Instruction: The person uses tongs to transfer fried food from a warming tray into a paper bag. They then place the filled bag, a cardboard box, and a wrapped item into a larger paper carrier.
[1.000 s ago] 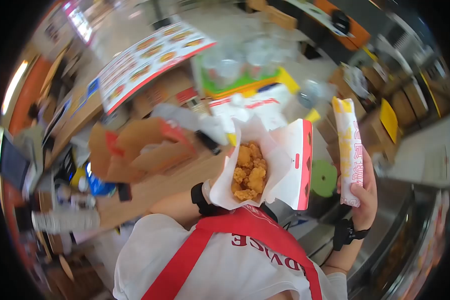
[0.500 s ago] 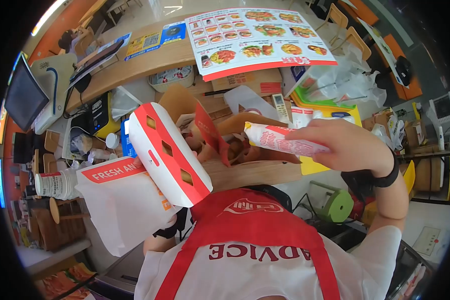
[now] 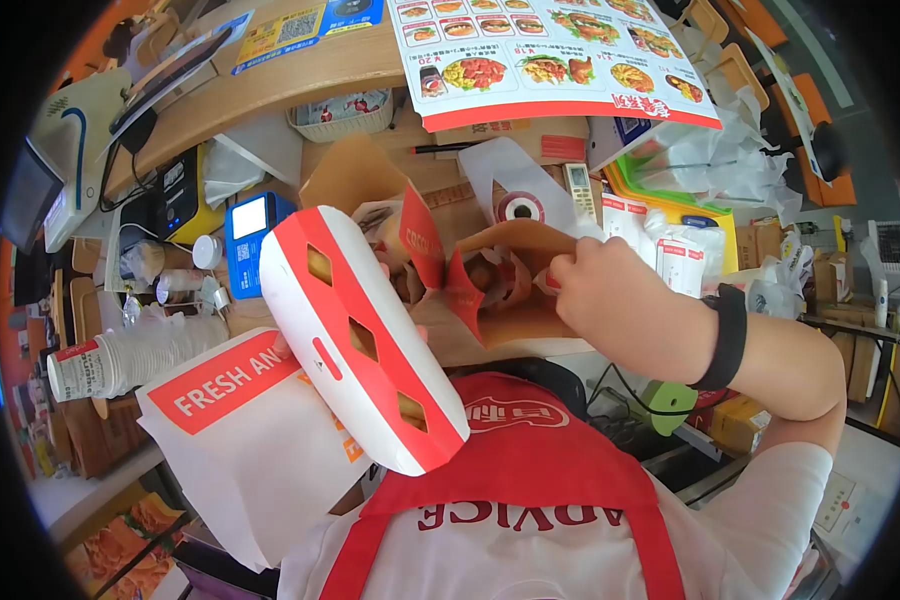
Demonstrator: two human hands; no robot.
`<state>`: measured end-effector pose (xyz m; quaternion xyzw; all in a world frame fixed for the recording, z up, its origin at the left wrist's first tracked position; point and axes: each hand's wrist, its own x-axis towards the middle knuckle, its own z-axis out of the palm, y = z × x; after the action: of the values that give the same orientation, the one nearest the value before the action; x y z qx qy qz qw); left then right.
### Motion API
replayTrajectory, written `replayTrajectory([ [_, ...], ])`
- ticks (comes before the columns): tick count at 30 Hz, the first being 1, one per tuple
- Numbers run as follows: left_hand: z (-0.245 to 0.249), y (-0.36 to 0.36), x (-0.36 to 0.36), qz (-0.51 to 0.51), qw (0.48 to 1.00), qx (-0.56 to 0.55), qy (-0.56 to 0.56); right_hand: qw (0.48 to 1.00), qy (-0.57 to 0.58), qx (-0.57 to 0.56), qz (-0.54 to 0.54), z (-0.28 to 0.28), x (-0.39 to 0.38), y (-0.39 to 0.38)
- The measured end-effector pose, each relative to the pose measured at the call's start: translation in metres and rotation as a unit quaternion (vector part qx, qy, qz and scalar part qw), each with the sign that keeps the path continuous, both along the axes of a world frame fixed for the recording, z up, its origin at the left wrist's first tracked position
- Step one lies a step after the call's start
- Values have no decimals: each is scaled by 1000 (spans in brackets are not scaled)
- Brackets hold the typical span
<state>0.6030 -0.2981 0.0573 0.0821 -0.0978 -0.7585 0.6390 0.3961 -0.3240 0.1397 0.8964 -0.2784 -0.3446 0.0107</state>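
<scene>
My left hand (image 3: 282,345) is mostly hidden, its fingers closed on a long white-and-red cardboard food box (image 3: 365,340) with diamond windows. A white paper bag (image 3: 240,440) marked "FRESH AN…" hangs under the box, apparently in the same grip. Over the right-hand open brown paper bag (image 3: 530,322) is my right hand (image 3: 610,295), fingers pinched at its mouth. A red-and-white end of a paper-wrapped roll (image 3: 545,283) shows by the fingertips; the rest is hidden. Another open brown paper bag (image 3: 345,180) stands to the left, with packed food inside.
A menu sheet (image 3: 560,60) lies on the raised counter. Stacked paper cups (image 3: 135,355), a blue payment device (image 3: 255,235) and a screen (image 3: 35,190) are at the left. A yellow tray (image 3: 720,235) with packets and plastic bags (image 3: 710,150) stands right.
My right hand has moved left and lowered the wrapped roll to the right-hand brown bag, where it is mostly hidden. The box in my left hand has shifted slightly right and down.
</scene>
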Motion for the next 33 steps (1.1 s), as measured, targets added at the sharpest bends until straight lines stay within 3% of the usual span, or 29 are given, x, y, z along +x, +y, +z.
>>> replayTrajectory([
  [3,-3,1,-9,-7,1000,6,0,998,13,11,61,-14,2,1],
  [5,-3,2,-15,-10,1000,9,0,990,84,49,99,-28,4,2],
  [10,-3,4,-19,-13,1000,8,2,990,12,101,101,-86,-2,1],
  [13,0,6,-19,-15,1000,8,2,986,-4,128,105,-91,3,1],
  [14,1,6,-19,-18,1000,7,0,976,-179,85,93,-85,-2,3],
  [15,3,7,-20,-19,1000,7,-2,934,-347,40,79,-81,-4,4],
  [16,6,7,-20,-21,1000,10,0,933,-240,266,-39,-103,2,-8],
  [19,11,8,-24,-32,999,9,-2,923,-305,232,-29,-113,-4,-15],
  [21,15,11,-25,-37,999,6,-5,936,-255,243,-16,-80,-1,-25],
  [23,21,14,-26,-43,999,6,-7,829,-365,338,-256,-35,-1,-30],
  [24,24,15,-27,-46,999,6,-7,830,-365,337,-253,-16,-2,-29],
  [25,26,16,-27,-49,999,8,-7,689,-419,452,-383,2,-4,-27],
  [26,28,17,-28,-49,999,7,-6,510,-451,541,-493,11,-7,-23],
  [29,34,19,-31,-58,998,6,-11,520,-538,515,-419,12,-1,-8],
  [31,41,20,-31,-63,998,5,-15,508,-558,499,-428,7,3,3],
  [33,48,24,-29,-67,998,6,-19,564,-577,427,-408,8,6,9],
])
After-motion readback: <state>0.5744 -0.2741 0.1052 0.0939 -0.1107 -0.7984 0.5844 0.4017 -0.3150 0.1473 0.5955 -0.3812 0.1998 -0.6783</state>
